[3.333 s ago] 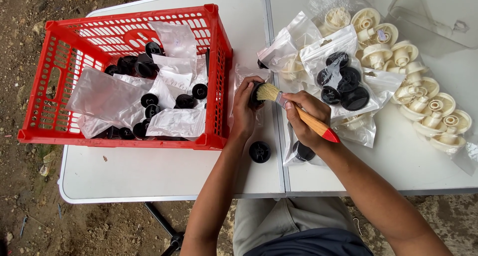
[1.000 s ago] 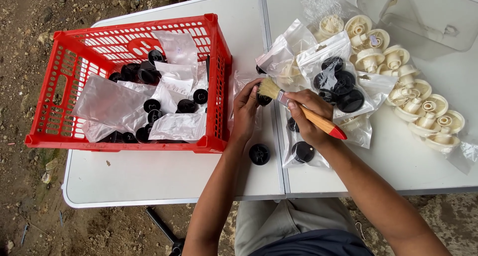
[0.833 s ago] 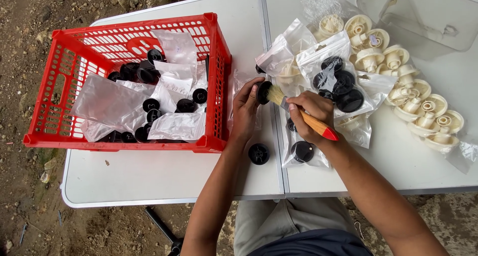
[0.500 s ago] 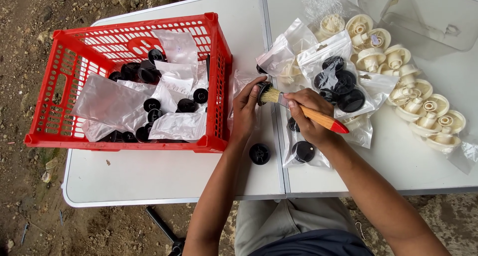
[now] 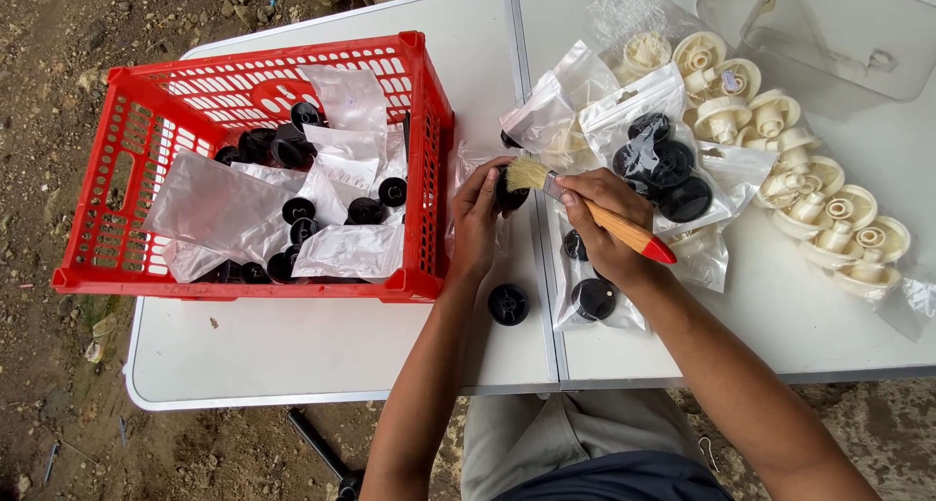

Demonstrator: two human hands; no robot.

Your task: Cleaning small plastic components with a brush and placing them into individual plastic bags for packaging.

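I see a black knob (image 5: 511,191) held over the table (image 5: 322,350), just right of the red crate (image 5: 421,160). My left hand (image 5: 478,213) curls around it, fingers closed on its rim. My right hand (image 5: 603,218) grips a brush (image 5: 585,209) by its wooden handle, bristles touching the knob's top. Another black knob (image 5: 508,304) lies on the table near my left wrist. Right of it, clear bags (image 5: 673,160) hold more black knobs. Farther right, cream parts (image 5: 809,204) sit in a curved row, with a clear lid (image 5: 838,33) at the far right. The crate holds loose black knobs and empty clear bags.
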